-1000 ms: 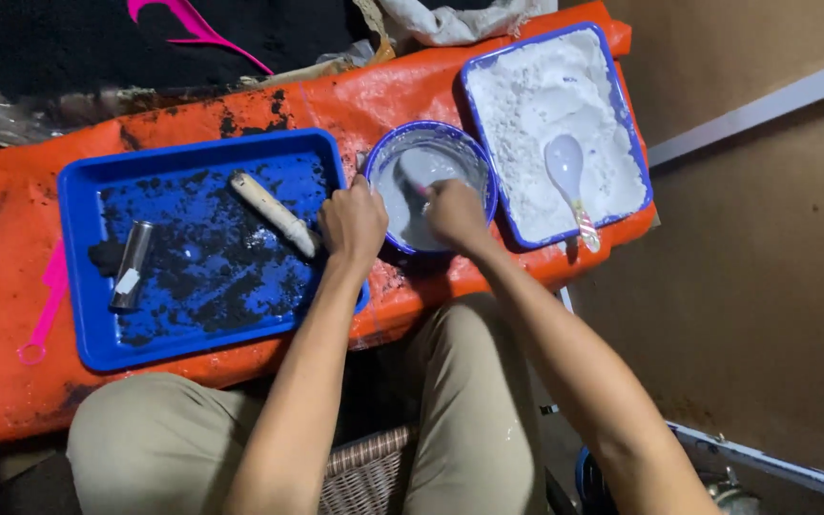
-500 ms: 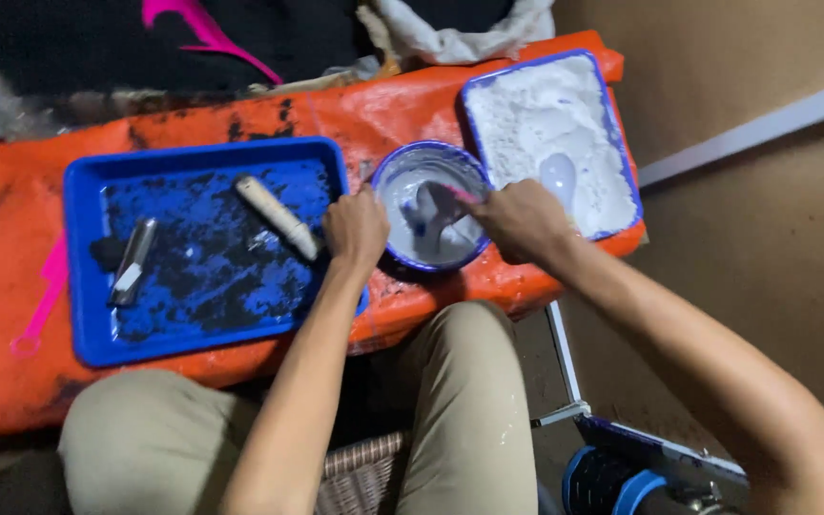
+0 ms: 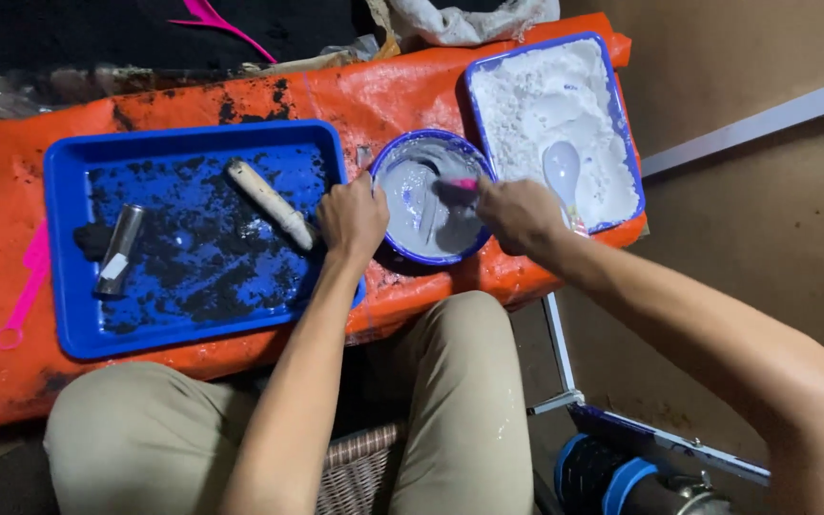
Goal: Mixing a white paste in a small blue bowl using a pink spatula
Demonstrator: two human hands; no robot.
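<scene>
A round blue-rimmed bowl (image 3: 395, 157) of pale grey paste sits on the orange sheet (image 3: 402, 86). My left hand (image 3: 352, 219) grips the bowl's left rim. My right hand (image 3: 517, 212) holds a pink-handled spoon (image 3: 458, 186) whose scoop end is down in the paste. Right of the bowl lies a blue-rimmed tray of white powder (image 3: 536, 91) with a white spoon (image 3: 563, 170) resting in it.
A blue tray (image 3: 64, 296) smeared with black powder lies at left, holding a pale wooden handle (image 3: 264, 200) and a small metal tube (image 3: 118, 248). A pink tool (image 3: 23, 291) lies at the far left. My knees are below the table; a blue-wheeled object (image 3: 612, 472) stands on the floor.
My right hand has moved from over the bowl's front to its right side, dragging the spoon around through the paste. The left hand has stayed on the rim.
</scene>
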